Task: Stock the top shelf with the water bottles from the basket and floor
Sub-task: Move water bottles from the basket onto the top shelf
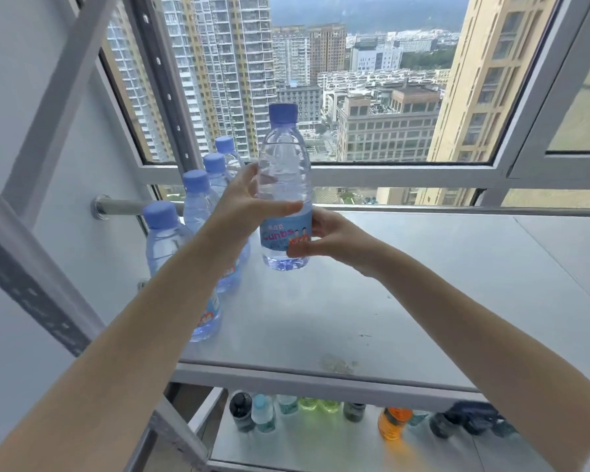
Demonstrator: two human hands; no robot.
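Observation:
A clear water bottle (284, 172) with a blue cap and blue label stands upright, its base at or just above the grey top shelf (406, 301); I cannot tell if it touches. My left hand (242, 202) wraps its middle from the left. My right hand (324, 238) grips its lower label from the right. To the left, a row of several matching bottles (166, 240) runs along the shelf's left edge toward the window, partly hidden by my left forearm.
A window frame (389, 173) and a metal rail (457, 210) run behind the shelf. A slotted metal upright (31, 287) stands at the left. On the lower shelf (304, 444) sit several drink bottles, among them an orange one (392, 424).

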